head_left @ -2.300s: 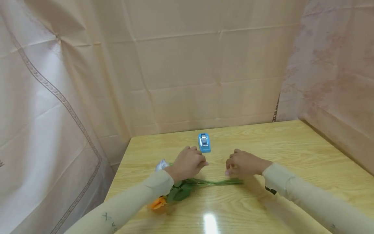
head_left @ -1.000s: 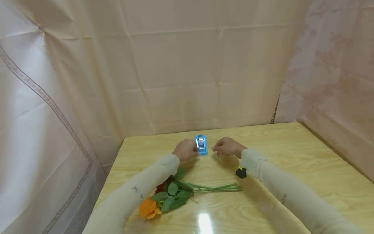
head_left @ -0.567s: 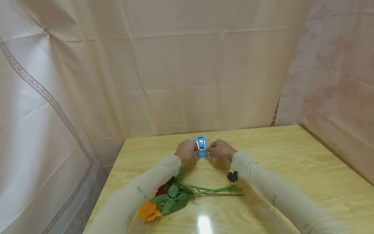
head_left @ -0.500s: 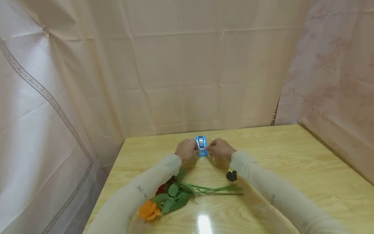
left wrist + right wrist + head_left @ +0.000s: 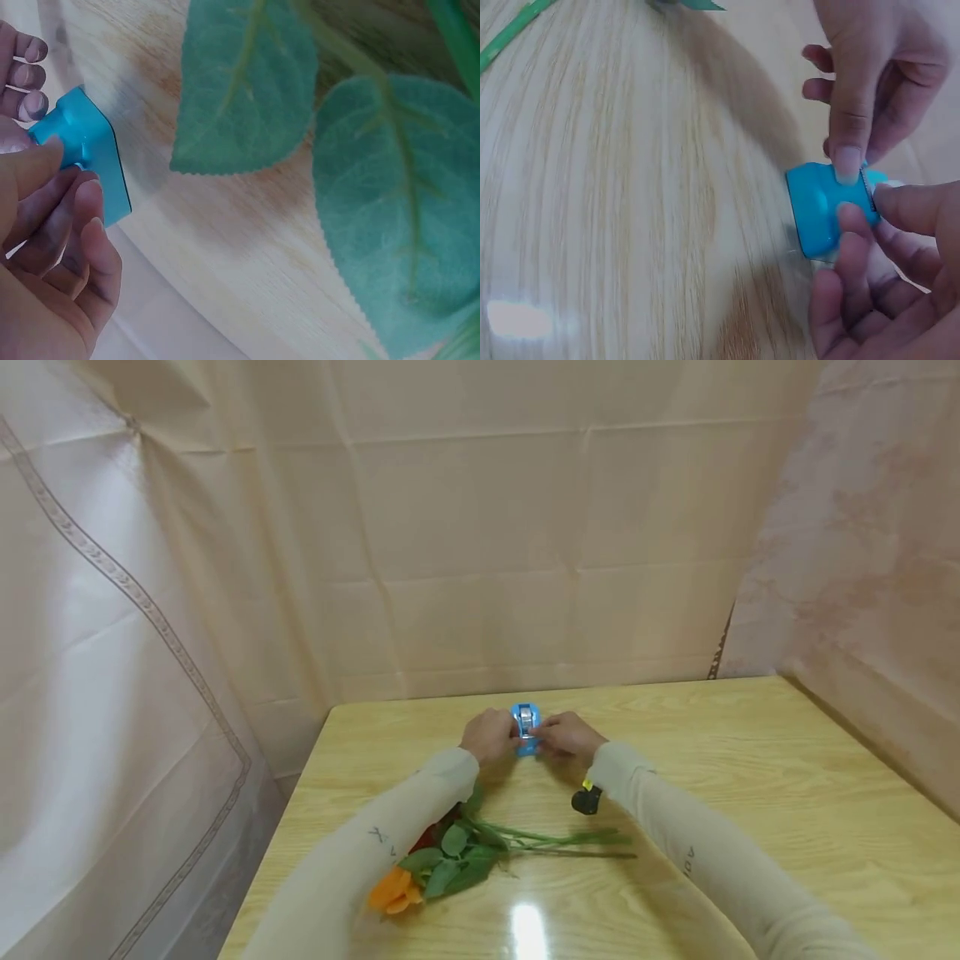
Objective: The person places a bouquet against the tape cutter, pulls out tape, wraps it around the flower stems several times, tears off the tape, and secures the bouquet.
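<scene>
At the near side we are seeing two pale sleeves, the left sleeve (image 5: pixel 375 839) and the right sleeve (image 5: pixel 708 835), reaching forward over the wood-grained tabletop (image 5: pixel 765 760), where a bright reflection is showing near the front. Nearest among the items, an orange flower (image 5: pixel 395 891) is lying to the left; beyond it we are observing green leaves (image 5: pixel 459 867) and a red flower (image 5: pixel 425 840), the latter partly hidden by the left sleeve. Green stems (image 5: pixel 555 839) are running rightward from the leaves, and a thin brown stem (image 5: pixel 592 854) is lying just on their near side. In the left wrist view, two of the leaves are filling much of the foreground. Beneath the right cuff, a black piece (image 5: pixel 586 802) with a yellow patch is showing; we are leaving its identity open. Farther on, a blue tape dispenser (image 5: pixel 819 214) is sitting near the far edge, between both hands. The left grip (image 5: pixel 490 735) is grasping the dispenser, its thumb pressing on the blue body. The right grip (image 5: pixel 572 735) is pinching at the dispenser's serrated edge (image 5: pixel 868 187), its forefinger touching the blue face; whether a strip of tape is lying between finger and thumb, we cannot tell. Behind the fingers, a tape roll (image 5: pixel 527 717) is showing in its slot. Past the tabletop, creased beige cloth (image 5: pixel 465 552) is hanging as a backdrop, with faintly patterned cloth (image 5: pixel 885 560) covering the right side.
</scene>
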Tool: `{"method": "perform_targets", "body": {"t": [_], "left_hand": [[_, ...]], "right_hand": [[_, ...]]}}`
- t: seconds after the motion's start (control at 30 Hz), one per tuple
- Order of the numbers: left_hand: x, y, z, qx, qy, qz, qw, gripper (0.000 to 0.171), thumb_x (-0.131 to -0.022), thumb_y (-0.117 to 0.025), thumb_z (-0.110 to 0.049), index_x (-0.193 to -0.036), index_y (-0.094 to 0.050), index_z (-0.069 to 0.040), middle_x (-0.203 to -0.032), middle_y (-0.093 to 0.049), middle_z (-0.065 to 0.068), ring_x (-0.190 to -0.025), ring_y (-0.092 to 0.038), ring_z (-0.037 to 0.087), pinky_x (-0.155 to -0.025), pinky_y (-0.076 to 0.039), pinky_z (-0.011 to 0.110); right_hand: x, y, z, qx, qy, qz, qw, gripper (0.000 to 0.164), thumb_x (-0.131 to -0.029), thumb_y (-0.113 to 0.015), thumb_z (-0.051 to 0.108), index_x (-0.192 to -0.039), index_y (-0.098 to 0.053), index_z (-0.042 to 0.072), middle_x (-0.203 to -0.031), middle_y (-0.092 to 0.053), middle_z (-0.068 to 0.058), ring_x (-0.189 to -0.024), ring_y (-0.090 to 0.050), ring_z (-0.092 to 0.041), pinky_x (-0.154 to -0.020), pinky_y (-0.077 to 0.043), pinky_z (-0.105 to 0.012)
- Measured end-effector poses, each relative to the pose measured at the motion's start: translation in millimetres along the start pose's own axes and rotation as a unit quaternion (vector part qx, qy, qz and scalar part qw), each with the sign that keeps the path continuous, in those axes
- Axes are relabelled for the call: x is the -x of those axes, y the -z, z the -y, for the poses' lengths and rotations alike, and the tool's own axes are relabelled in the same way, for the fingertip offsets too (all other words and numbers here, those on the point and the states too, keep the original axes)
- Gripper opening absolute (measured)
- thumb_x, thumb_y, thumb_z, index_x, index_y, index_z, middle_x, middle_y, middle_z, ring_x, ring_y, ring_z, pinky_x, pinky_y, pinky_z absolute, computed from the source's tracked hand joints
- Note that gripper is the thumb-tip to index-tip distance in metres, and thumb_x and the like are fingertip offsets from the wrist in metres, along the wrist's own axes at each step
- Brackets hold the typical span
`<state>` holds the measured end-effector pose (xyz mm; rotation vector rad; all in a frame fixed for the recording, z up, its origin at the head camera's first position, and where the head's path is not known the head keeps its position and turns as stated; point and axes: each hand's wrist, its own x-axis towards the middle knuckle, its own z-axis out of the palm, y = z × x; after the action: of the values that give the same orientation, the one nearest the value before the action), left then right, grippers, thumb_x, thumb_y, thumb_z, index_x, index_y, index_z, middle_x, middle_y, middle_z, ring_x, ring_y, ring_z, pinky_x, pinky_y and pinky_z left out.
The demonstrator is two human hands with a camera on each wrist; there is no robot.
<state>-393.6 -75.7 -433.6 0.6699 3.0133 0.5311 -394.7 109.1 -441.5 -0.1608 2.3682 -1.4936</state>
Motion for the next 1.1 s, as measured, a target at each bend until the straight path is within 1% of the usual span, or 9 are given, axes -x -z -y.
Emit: {"method": "perform_targets", "body": {"t": [0.17,0.27,0.37,0.43,0.57,0.7,0.83,1.0,1.1], "left_hand": [[-2.4,-0.7,2.0,0.004,0.008,-0.004,1.0,0.016,-0.095,-0.077,-0.025,-0.089,-0.082,-0.011,-0.087,-0.076,-0.003,-0.077,-0.067,0.011,-0.072,-0.055,0.031],[-4.2,-0.8,3.5,0.005,0.011,-0.004,0.9999,0.016,-0.093,-0.079,-0.026,-0.089,-0.082,-0.011,-0.085,-0.076,-0.003,-0.076,-0.067,0.011,-0.071,-0.055,0.031],[-6.2,-0.6,4.1,-0.001,0.008,-0.006,0.9999,0.016,-0.092,-0.08,-0.027,-0.09,-0.082,-0.012,-0.086,-0.076,-0.004,-0.077,-0.067,0.011,-0.071,-0.055,0.031],[-6.7,0.0,3.8,-0.004,0.011,-0.005,0.9999,0.015,-0.091,-0.08,-0.028,-0.091,-0.083,-0.013,-0.089,-0.077,-0.004,-0.08,-0.068,0.011,-0.072,-0.055,0.031],[-6.2,1.0,3.2,-0.017,0.009,0.0,0.9998,0.016,-0.091,-0.08,-0.03,-0.092,-0.084,-0.014,-0.093,-0.077,-0.004,-0.086,-0.07,0.014,-0.075,-0.056,0.032],[-5.0,0.7,4.1,-0.026,0.005,-0.003,0.9996,0.015,-0.091,-0.08,-0.03,-0.091,-0.084,-0.016,-0.092,-0.078,-0.004,-0.085,-0.07,0.014,-0.072,-0.057,0.032],[-4.7,-0.1,5.9,-0.031,0.009,-0.008,0.9995,0.012,-0.092,-0.08,-0.029,-0.091,-0.084,-0.017,-0.09,-0.077,-0.005,-0.081,-0.07,0.012,-0.07,-0.056,0.03],[-5.7,-1.4,5.2,-0.026,-0.003,-0.006,0.9996,0.013,-0.092,-0.079,-0.028,-0.09,-0.084,-0.015,-0.09,-0.077,-0.005,-0.081,-0.069,0.013,-0.071,-0.056,0.031],[-6.4,-1.8,4.6,-0.022,-0.007,-0.008,0.9997,0.014,-0.092,-0.08,-0.027,-0.089,-0.084,-0.014,-0.089,-0.077,-0.004,-0.081,-0.069,0.013,-0.071,-0.056,0.032]], "right_hand": [[0,-5,5,-0.016,-0.01,-0.031,0.999,0.022,-0.101,-0.065,0.013,-0.107,-0.072,-0.007,-0.066,-0.055,0.0,-0.053,-0.042,-0.008,-0.052,-0.037,-0.023],[-3,-8,9,-0.013,-0.017,-0.052,0.998,0.021,-0.099,-0.065,0.01,-0.084,-0.07,-0.003,-0.059,-0.048,0.003,-0.049,-0.037,-0.007,-0.049,-0.033,-0.023],[-5,-10,12,-0.009,-0.02,-0.052,0.998,0.036,-0.099,-0.064,0.01,-0.064,-0.054,0.006,-0.054,-0.04,0.005,-0.047,-0.034,-0.008,-0.05,-0.031,-0.025],[-6,-10,14,-0.01,-0.024,-0.045,0.999,0.043,-0.099,-0.063,0.01,-0.06,-0.045,0.013,-0.053,-0.038,0.005,-0.047,-0.032,-0.009,-0.05,-0.031,-0.025],[-3,-9,18,-0.016,-0.029,-0.038,0.999,0.046,-0.099,-0.064,0.01,-0.058,-0.043,0.015,-0.051,-0.035,0.006,-0.045,-0.031,-0.009,-0.049,-0.031,-0.026],[0,-7,22,-0.032,-0.021,-0.036,0.999,0.049,-0.098,-0.064,0.01,-0.054,-0.041,0.017,-0.049,-0.032,0.006,-0.045,-0.029,-0.01,-0.049,-0.03,-0.028],[3,-6,23,-0.067,-0.031,-0.012,0.997,0.043,-0.099,-0.063,0.01,-0.059,-0.047,0.013,-0.052,-0.035,0.004,-0.047,-0.029,-0.011,-0.051,-0.03,-0.028],[7,-3,22,-0.131,-0.083,0.002,0.988,0.021,-0.1,-0.061,0.01,-0.082,-0.056,0.002,-0.064,-0.047,0.0,-0.053,-0.037,-0.009,-0.052,-0.033,-0.025],[10,-3,23,-0.152,-0.109,0.008,0.982,0.013,-0.1,-0.061,0.01,-0.094,-0.058,0.0,-0.069,-0.051,0.0,-0.054,-0.039,-0.008,-0.052,-0.035,-0.022]]}}
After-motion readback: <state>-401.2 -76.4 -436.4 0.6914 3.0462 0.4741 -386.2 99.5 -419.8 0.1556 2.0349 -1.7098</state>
